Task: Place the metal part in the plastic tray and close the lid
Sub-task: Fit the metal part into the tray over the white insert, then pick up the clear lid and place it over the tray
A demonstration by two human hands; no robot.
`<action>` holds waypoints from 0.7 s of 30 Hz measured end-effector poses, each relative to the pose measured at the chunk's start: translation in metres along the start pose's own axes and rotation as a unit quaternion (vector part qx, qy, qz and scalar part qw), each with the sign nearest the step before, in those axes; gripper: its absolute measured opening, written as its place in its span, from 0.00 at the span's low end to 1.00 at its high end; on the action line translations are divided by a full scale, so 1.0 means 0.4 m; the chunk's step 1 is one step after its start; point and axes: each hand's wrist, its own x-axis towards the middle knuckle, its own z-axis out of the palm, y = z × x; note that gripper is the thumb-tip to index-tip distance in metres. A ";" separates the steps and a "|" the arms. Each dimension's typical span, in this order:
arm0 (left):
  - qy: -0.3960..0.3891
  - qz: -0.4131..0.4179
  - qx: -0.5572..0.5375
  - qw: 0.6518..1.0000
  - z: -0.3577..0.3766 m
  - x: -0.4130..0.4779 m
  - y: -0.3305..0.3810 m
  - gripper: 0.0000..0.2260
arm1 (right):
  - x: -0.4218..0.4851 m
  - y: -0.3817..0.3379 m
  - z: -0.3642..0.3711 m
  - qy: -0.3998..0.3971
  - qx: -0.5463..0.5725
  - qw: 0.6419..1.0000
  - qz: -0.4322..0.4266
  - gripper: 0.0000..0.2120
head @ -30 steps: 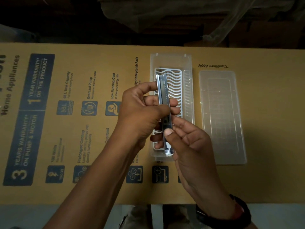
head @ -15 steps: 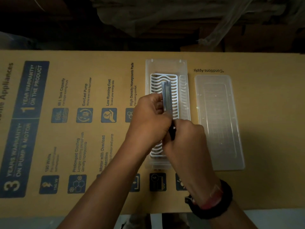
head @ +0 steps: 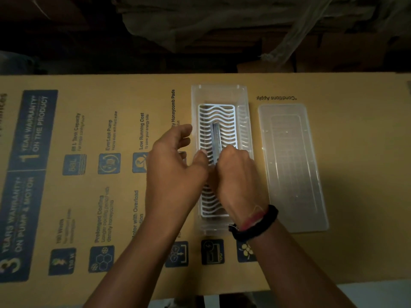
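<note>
A clear plastic tray (head: 219, 92) with a white wavy grid insert (head: 216, 112) lies in the middle of the cardboard surface. The long metal part (head: 215, 138) lies lengthwise on the grid inside the tray. My right hand (head: 236, 172) is closed over the part's near end, hiding it. My left hand (head: 175, 167) hovers at the tray's left edge with fingers spread and holds nothing; its thumb is close to the part. The clear lid (head: 291, 165) lies flat to the right of the tray.
The work surface is a large flattened cardboard box (head: 89, 196) printed with blue appliance graphics. Its near edge (head: 222, 292) runs below my forearms. Beyond the far edge it is dark, with draped cloth or sacks (head: 222, 23).
Both hands lowered the metal part from above the tray onto the grid. My left hand has let go and opened toward the left; my right hand stays on the part.
</note>
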 end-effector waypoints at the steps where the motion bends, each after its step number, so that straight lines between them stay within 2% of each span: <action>1: 0.001 -0.005 0.003 1.000 -0.003 -0.001 -0.002 0.22 | 0.003 -0.003 0.001 0.000 -0.004 1.000 0.010 0.11; 7: -0.010 -0.018 0.004 1.000 -0.009 0.000 -0.010 0.22 | -0.014 -0.009 -0.011 -0.012 0.009 1.000 0.012 0.16; 10: -0.008 -0.011 0.011 1.000 -0.008 0.006 -0.009 0.22 | -0.037 -0.007 -0.023 0.004 0.030 0.999 0.010 0.10; 13: -0.009 0.000 0.016 1.000 -0.008 0.010 -0.005 0.22 | -0.071 0.010 -0.059 0.072 0.040 0.996 -0.023 0.07; 15: -0.017 0.008 0.017 1.000 -0.004 0.011 -0.003 0.22 | -0.079 0.047 -0.104 0.138 0.021 0.990 -0.035 0.10; 18: -0.027 0.025 0.026 0.999 0.005 0.012 0.004 0.22 | -0.051 0.156 -0.148 0.204 -0.003 0.979 0.020 0.13; 21: -0.035 0.034 0.024 0.999 0.021 0.009 0.017 0.22 | -0.014 0.264 -0.129 0.160 -0.028 0.982 0.095 0.26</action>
